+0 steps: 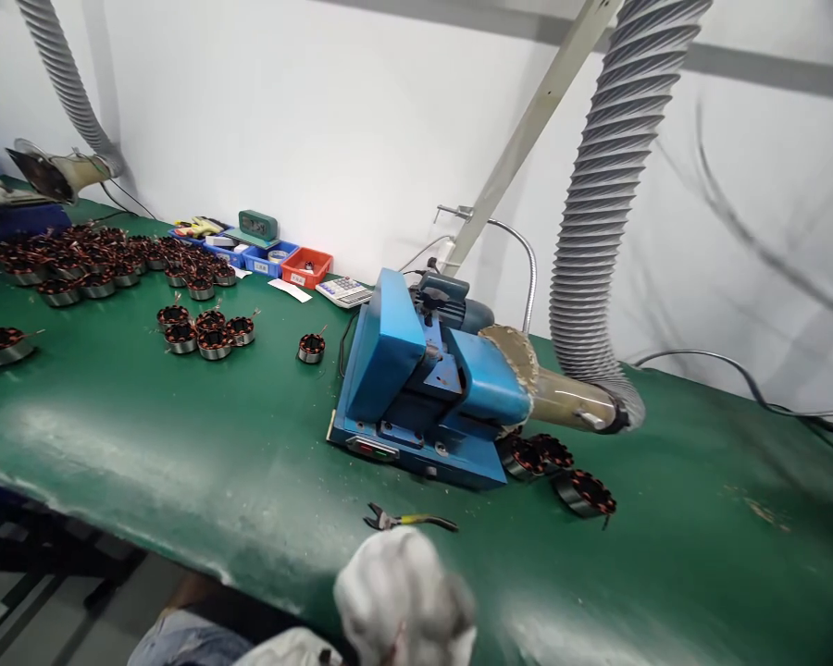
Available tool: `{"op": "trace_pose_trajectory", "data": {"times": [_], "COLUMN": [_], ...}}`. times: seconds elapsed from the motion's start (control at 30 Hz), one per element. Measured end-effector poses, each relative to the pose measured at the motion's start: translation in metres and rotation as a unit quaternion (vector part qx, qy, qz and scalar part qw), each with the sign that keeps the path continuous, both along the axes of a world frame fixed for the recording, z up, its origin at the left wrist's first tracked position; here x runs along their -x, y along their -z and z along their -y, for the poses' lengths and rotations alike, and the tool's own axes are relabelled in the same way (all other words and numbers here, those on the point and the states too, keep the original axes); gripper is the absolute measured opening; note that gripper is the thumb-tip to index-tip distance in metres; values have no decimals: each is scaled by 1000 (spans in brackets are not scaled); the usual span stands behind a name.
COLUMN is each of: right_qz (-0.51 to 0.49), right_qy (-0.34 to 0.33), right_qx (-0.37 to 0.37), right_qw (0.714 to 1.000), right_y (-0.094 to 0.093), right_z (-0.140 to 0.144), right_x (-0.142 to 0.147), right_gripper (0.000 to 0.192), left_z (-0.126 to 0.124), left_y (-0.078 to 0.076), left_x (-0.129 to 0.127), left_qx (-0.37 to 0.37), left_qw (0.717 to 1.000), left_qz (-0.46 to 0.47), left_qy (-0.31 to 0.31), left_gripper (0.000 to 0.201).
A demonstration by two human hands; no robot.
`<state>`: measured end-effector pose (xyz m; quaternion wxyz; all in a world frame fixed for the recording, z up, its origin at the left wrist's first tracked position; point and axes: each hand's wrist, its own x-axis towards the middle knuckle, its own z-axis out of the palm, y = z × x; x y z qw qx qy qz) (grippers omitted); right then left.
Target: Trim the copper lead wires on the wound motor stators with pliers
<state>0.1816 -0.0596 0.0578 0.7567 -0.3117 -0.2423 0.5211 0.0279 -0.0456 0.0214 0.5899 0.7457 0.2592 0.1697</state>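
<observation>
My right hand (pixel 406 592), in a white glove, is at the bottom middle, over the front of the bench. It is blurred, with the fingers curled closed. Thin copper-coloured strands show at its lower edge, but the thing they belong to is hidden. To its left, my left hand (pixel 288 647), also gloved in white, is mostly cut off by the frame's bottom, and its fingers do not show. Just beyond the right hand lie cutting pliers (pixel 409 521) with yellow and black handles. Behind them stands a blue machine (pixel 416 388) with red and green buttons.
Copper-wound motor stators (pixel 583 493) lie right of the machine; a single stator (pixel 311 348) and larger groups are to the left. Small bins (pixel 306 266), a calculator (pixel 344 292) and a clock (pixel 257 225) line the back. A grey duct hose (pixel 597 213) hangs down at the right.
</observation>
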Motion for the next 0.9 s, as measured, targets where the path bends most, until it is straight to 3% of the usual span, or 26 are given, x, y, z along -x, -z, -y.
{"op": "trace_pose_trajectory", "data": {"times": [0.13, 0.23, 0.3, 0.43, 0.57, 0.63, 0.73, 0.83, 0.9], "right_qz": [-165, -86, -23, 48, 86, 95, 137, 198, 193], "right_qy": [19, -39, -65, -52, -59, -72, -85, -114, -145], "right_qx": [-31, 18, 70, 182, 248, 266, 283, 260, 237], "right_qw": [986, 995, 995, 981, 963, 956, 946, 938, 941], "right_y": [-4, 6, 19, 51, 73, 78, 79, 76, 72], "right_z": [2, 11, 15, 14, 14, 16, 18, 11, 2], "right_x": [-12, -21, -24, -18, -6, -5, -5, 0, 5], "right_gripper": [28, 24, 26, 33, 38, 39, 46, 43, 35], "left_z": [-9, -9, -8, -20, -35, -31, -20, -21, -30], "left_y": [-2, -3, -2, 5, 10, 7, -4, -11, -9], "left_x": [6, 13, 13, 6, 5, 11, 22, 22, 13], "left_qx": [26, -9, -116, -287, -345, -331, -349, -446, -470], "left_qw": [999, 999, 993, 933, 843, 829, 846, 860, 870], "left_qz": [17, 39, 3, -167, -365, -407, -359, -196, -106], "left_qy": [35, 30, -22, -141, -191, -194, -181, -152, -104], "left_gripper": [47, 48, 42, 20, 23, 38, 71, 66, 64]}}
